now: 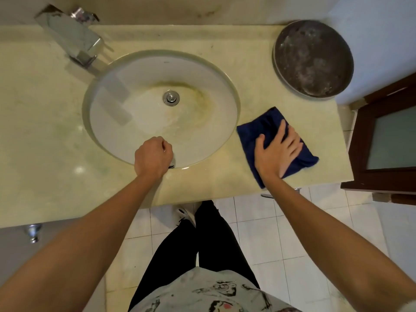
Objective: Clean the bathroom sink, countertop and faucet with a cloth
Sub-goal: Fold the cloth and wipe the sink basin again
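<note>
A folded dark blue cloth (265, 131) lies on the beige stone countertop (258, 73), right of the sink. My right hand (275, 152) presses flat on the cloth, fingers spread and the thumb on its left part. The round white sink (202, 86) has yellow-brown stains around the chrome drain (171, 98). My left hand (153, 157) is curled into a fist on the sink's near rim, and a small shiny metal piece shows under it. A square chrome faucet (72, 39) stands at the back left of the sink.
A round grey metal basin (314, 59) sits at the counter's back right corner. A dark wooden door frame (364, 140) stands just past the counter's right edge. White floor tiles (281, 244) and my legs (202, 239) lie below the counter's front edge.
</note>
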Demonstrator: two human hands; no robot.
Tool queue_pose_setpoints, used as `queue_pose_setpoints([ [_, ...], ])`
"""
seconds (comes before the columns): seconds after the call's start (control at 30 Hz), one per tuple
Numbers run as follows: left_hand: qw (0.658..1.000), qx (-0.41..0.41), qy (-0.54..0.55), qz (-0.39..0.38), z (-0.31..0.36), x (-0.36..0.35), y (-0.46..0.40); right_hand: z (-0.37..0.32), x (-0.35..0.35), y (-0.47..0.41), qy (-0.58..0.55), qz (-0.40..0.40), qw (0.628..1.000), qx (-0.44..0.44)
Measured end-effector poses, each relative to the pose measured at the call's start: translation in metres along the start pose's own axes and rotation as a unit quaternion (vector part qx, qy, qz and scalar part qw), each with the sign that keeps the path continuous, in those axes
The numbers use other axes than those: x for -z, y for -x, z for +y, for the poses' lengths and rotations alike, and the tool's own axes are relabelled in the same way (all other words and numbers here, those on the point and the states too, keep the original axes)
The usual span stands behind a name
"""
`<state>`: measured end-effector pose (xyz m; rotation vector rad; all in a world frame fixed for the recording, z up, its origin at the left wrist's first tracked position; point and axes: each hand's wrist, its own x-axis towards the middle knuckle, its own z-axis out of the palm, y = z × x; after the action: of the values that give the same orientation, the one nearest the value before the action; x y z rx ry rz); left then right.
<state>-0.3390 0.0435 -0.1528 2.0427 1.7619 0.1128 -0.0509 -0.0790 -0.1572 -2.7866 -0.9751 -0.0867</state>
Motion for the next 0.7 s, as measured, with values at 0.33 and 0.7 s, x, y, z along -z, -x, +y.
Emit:
queue_pose_setpoints([
  [0.33,0.982,0.068,0.173,-0.033,-0.003,0.008,-0.004,-0.068,0.004,0.100,-0.033,-0.008,0.999,0.028],
  [0.7,0.946,0.002,0.115,-0.302,-0.033,0.066,-0.026,-0.245,0.004,0.230,-0.113,-0.121,0.984,0.071],
])
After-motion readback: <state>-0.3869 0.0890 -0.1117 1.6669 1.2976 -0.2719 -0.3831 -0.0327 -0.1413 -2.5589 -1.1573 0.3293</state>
